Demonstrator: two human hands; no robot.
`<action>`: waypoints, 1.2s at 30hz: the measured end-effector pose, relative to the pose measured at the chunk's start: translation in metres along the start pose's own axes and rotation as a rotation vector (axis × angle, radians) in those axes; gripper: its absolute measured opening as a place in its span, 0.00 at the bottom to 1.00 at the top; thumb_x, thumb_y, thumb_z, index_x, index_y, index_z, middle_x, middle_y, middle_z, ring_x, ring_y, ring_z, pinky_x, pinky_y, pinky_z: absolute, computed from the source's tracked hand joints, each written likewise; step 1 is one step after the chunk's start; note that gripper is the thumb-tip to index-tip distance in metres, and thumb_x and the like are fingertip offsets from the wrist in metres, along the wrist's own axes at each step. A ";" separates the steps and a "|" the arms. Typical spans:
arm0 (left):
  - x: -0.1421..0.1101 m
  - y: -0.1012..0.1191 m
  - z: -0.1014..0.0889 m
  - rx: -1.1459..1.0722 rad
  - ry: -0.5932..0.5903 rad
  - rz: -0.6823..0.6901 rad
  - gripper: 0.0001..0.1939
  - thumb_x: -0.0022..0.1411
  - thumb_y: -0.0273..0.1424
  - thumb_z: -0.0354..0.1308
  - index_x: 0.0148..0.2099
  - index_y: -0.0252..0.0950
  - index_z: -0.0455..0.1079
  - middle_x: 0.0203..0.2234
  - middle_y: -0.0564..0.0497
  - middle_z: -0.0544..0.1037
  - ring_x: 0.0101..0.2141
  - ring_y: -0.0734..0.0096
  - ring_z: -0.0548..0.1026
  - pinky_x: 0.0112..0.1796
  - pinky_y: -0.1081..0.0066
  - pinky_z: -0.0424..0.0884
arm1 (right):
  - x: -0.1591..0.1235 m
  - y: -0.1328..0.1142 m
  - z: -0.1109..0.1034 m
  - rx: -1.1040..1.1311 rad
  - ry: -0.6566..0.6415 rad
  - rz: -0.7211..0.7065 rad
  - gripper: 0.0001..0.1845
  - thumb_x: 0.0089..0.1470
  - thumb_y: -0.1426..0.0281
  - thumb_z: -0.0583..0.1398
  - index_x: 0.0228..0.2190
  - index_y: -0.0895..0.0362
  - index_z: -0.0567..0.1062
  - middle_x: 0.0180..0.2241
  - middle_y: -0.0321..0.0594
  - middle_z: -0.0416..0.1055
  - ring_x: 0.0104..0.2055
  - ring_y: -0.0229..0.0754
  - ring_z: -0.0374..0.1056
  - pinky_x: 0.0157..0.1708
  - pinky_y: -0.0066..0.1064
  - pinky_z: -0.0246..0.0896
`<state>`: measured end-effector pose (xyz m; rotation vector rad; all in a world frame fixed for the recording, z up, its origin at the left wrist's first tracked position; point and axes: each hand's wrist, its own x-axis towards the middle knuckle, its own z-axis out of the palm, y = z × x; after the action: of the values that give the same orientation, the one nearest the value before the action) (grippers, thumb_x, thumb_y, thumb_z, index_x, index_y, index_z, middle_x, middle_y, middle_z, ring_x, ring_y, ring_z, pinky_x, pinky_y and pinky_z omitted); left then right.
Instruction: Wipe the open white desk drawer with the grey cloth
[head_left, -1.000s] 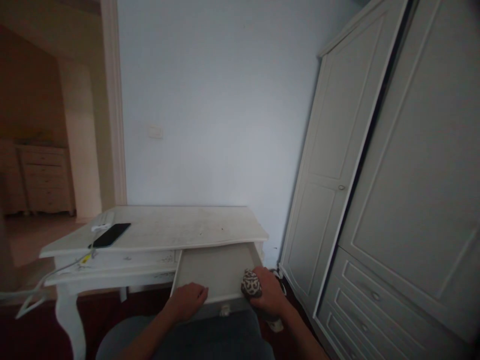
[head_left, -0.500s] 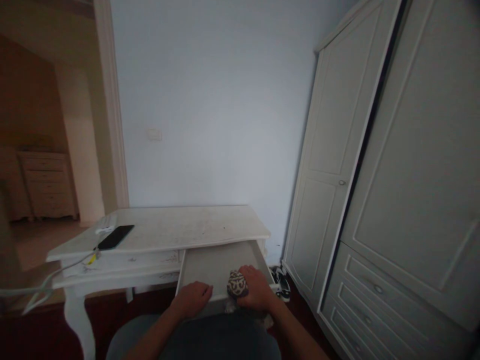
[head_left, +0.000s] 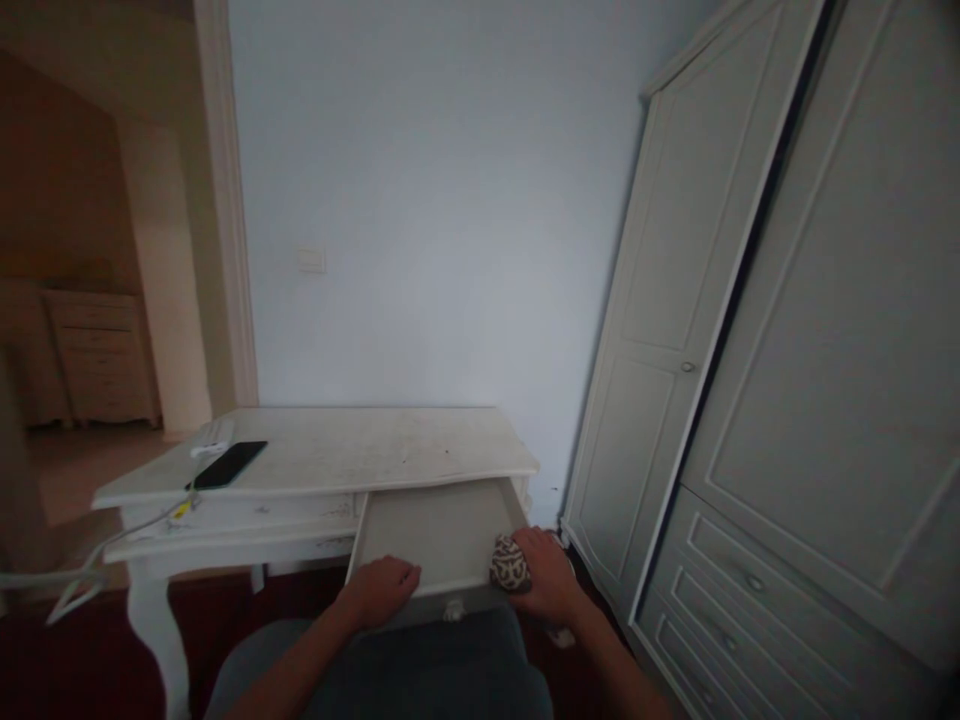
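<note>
A pulled-out white drawer extends from the desk toward my lap. My left hand is closed over its front edge near the left corner, fingers curled together. At the drawer's right front corner, my right hand is wrapped round a balled-up cloth with a brown and white swirl pattern. Whether that bundle touches the drawer rim, I cannot tell. Between my hands, a pale knob shows on the drawer front. Inside, the visible drawer floor is bare.
The white desk carries a dark phone at its left, with a white cable hanging off the edge. A tall white wardrobe stands at the right. My knees are under the drawer.
My right hand has carried the patterned cloth rightward, from over the drawer's front to its right corner, uncovering the knob. The left hand stays at the drawer's edge. The view has shifted slightly.
</note>
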<state>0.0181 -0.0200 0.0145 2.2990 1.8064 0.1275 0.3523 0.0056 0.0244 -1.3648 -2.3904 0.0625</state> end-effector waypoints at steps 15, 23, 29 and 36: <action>0.002 -0.004 0.007 0.002 0.034 0.020 0.36 0.73 0.46 0.31 0.46 0.37 0.80 0.45 0.38 0.84 0.48 0.50 0.81 0.47 0.58 0.71 | 0.030 -0.061 0.036 0.087 -0.073 -0.096 0.43 0.35 0.51 0.73 0.51 0.54 0.70 0.52 0.47 0.70 0.55 0.58 0.64 0.58 0.46 0.54; -0.001 0.000 -0.005 -0.012 -0.005 0.023 0.34 0.73 0.45 0.33 0.45 0.37 0.81 0.45 0.37 0.84 0.48 0.51 0.81 0.46 0.59 0.71 | 0.007 -0.008 -0.001 0.059 -0.008 -0.015 0.29 0.39 0.62 0.68 0.45 0.52 0.71 0.46 0.43 0.72 0.49 0.54 0.67 0.49 0.41 0.58; 0.000 0.001 -0.005 -0.027 -0.030 0.014 0.34 0.72 0.46 0.34 0.45 0.36 0.81 0.45 0.37 0.85 0.48 0.50 0.82 0.46 0.59 0.72 | 0.004 -0.007 -0.003 0.017 -0.005 0.001 0.29 0.40 0.59 0.69 0.45 0.53 0.71 0.46 0.43 0.73 0.49 0.55 0.67 0.50 0.42 0.57; 0.002 0.000 -0.004 -0.020 -0.037 0.015 0.35 0.72 0.46 0.33 0.47 0.36 0.81 0.46 0.36 0.84 0.49 0.50 0.81 0.47 0.58 0.72 | 0.030 -0.056 0.024 0.003 -0.100 -0.111 0.39 0.39 0.51 0.72 0.49 0.55 0.70 0.50 0.46 0.72 0.53 0.57 0.65 0.55 0.45 0.55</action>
<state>0.0180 -0.0175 0.0180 2.2867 1.7623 0.1044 0.2840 0.0051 0.0238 -1.2521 -2.5432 0.1065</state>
